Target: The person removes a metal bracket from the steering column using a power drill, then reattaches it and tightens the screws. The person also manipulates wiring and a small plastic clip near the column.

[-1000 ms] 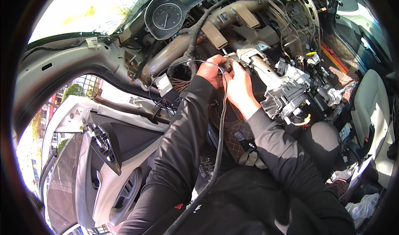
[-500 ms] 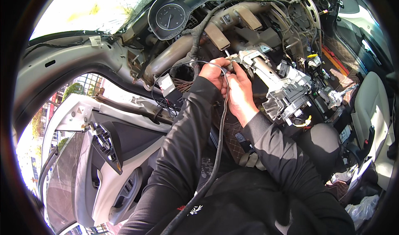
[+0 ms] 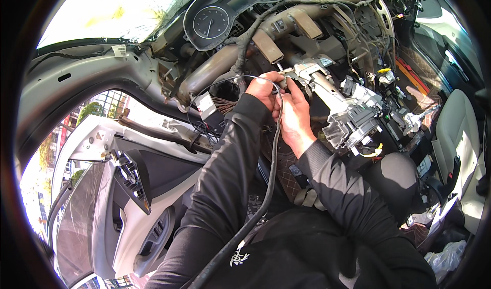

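Both hands work close together at the upper end of the bare steering column [image 3: 335, 102] of a stripped car dashboard. My left hand [image 3: 265, 88] is closed around a small metal tool or fastener at the column's mounting bracket [image 3: 307, 69]. My right hand [image 3: 295, 116] lies just beside it, fingers pinched on the same spot. A black cable [image 3: 266, 186] runs up from my chest between the forearms to the hands. What exactly the fingers grip is hidden.
The instrument cluster [image 3: 225, 15] sits above, with loose wiring harnesses [image 3: 358, 43] across the exposed crossbeam. The open driver's door [image 3: 128, 186] is at left. A passenger seat [image 3: 458, 135] is at right, and my knee [image 3: 394, 176] rises below the column.
Both hands stay at the column bracket with only small shifts of the fingers. The view has drifted slightly.
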### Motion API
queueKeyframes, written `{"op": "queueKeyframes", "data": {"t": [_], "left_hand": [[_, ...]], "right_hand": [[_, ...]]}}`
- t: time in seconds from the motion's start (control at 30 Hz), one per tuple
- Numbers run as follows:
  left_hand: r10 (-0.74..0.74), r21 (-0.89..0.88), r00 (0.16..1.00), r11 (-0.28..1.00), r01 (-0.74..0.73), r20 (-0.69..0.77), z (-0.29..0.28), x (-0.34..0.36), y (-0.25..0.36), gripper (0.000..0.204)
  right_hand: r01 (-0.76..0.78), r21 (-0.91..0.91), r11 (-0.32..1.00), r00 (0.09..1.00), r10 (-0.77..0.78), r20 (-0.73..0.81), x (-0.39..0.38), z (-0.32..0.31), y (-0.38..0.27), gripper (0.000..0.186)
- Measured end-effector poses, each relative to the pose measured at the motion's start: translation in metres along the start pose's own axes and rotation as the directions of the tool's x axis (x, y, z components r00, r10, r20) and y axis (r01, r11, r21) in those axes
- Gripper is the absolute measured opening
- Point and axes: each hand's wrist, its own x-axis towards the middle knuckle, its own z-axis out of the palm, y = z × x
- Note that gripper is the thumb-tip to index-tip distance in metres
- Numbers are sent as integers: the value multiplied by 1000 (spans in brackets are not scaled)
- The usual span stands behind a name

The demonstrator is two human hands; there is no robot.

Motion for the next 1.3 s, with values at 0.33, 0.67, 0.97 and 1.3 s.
{"op": "queueKeyframes", "data": {"t": [0.33,0.67,0.97,1.3], "left_hand": [[71,-108,995,992,-63,73,-8,12,-6,21],[105,-47,994,993,-105,-15,2,-4,-4,17],[61,-58,997,996,-64,-52,9,-1,-8,9],[211,-131,960,963,-237,-184,-14,-50,-57,34]], "right_hand": [[-22,-174,984,1000,24,7,7,-7,-15,80],[19,-419,908,999,4,53,-2,-10,-12,89],[166,-392,905,985,-172,22,-10,-10,0,54],[302,-590,749,923,-385,-17,-17,-26,9,15]]}}
